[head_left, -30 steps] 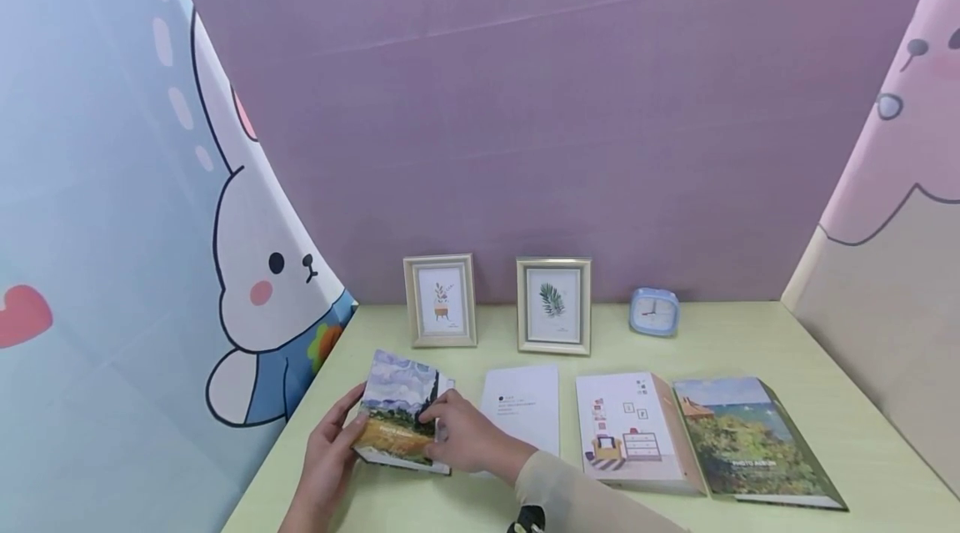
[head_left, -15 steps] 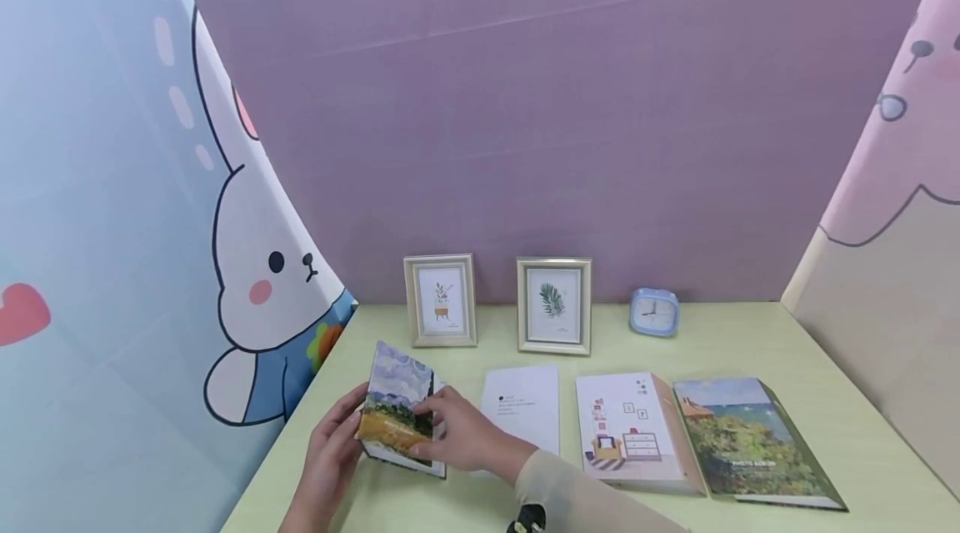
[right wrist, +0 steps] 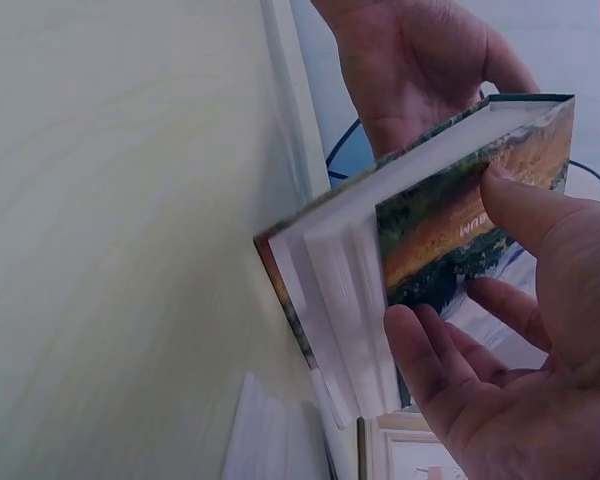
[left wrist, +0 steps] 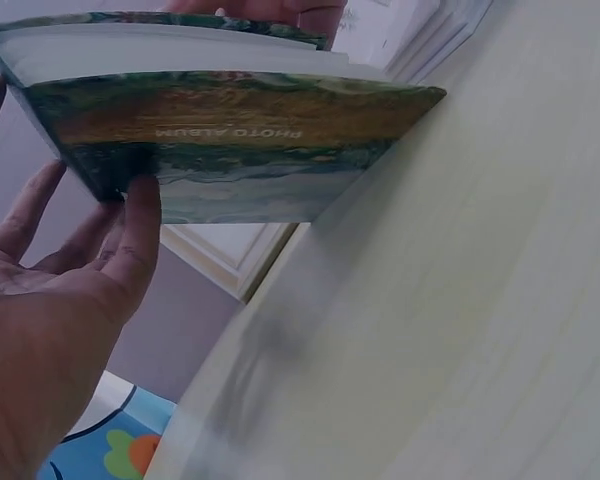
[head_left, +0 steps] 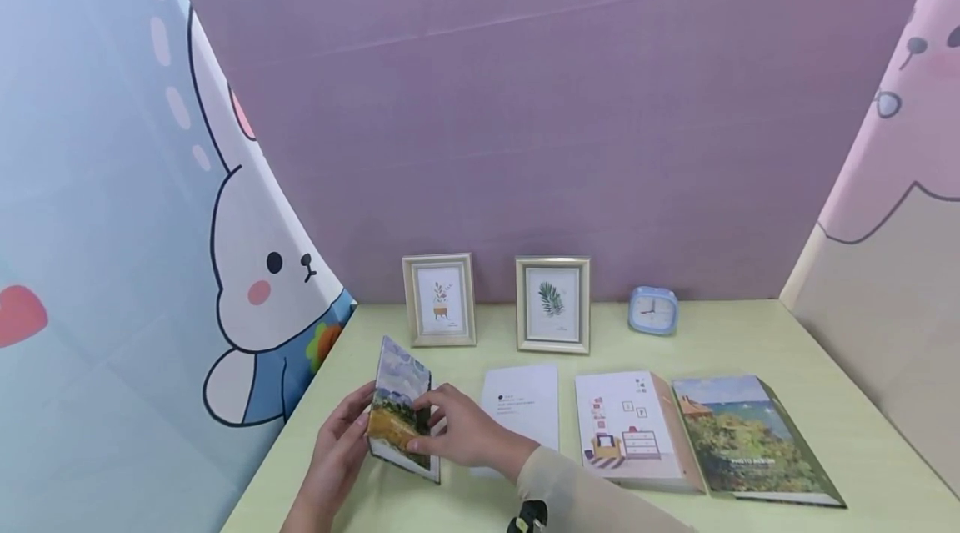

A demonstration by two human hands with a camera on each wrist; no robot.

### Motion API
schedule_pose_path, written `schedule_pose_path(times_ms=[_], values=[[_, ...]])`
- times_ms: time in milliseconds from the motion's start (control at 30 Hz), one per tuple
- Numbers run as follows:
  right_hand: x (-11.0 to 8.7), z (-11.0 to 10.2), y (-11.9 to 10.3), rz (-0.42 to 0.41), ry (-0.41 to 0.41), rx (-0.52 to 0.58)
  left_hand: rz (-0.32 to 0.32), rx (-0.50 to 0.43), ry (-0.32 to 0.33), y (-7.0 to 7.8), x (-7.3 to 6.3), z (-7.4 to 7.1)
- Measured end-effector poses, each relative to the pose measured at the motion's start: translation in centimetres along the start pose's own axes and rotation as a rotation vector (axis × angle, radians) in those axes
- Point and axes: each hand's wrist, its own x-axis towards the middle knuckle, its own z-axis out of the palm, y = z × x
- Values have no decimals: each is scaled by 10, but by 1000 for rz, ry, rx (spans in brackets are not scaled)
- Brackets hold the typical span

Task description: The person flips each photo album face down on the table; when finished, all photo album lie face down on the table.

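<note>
A small photo album (head_left: 401, 416) with a painted landscape cover is tilted steeply over the left part of the table. My left hand (head_left: 337, 450) grips it along the spine, its thumb on one cover in the left wrist view. My right hand (head_left: 467, 433) holds the opposite side, with thumb and fingertips on the cover near its free edge. In the right wrist view, white pages (right wrist: 350, 310) show between the slightly parted covers. A white booklet (head_left: 521, 399) with small print lies just behind my right hand, which partly hides it.
A thick book (head_left: 626, 424) with a drawn room and a green photo album (head_left: 757, 441) lie to the right on the pale table (head_left: 735, 333). Two picture frames (head_left: 470, 299) and a blue clock (head_left: 653, 311) stand along the back, before a purple wall (head_left: 555, 116).
The photo album has turned from facing me to a steeper, more edge-on angle, and its free edge has swung slightly left. Both hands have kept hold of it; the other things have stayed put.
</note>
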Motion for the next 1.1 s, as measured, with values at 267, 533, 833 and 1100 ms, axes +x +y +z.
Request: schedule_pose_path(times_ms=[267, 533, 833, 1100], values=[[0, -2, -1, -20, -20, 77, 43, -1, -50, 1, 0, 3], [0, -7, -1, -45, 4, 107, 13, 8, -89, 1, 1, 9], [-6, -15, -4, -66, 28, 140, -37, 7, -213, -3, 4, 13], [-10, -21, -3, -55, 3, 250, -52, 19, -358, -7, 4, 16]])
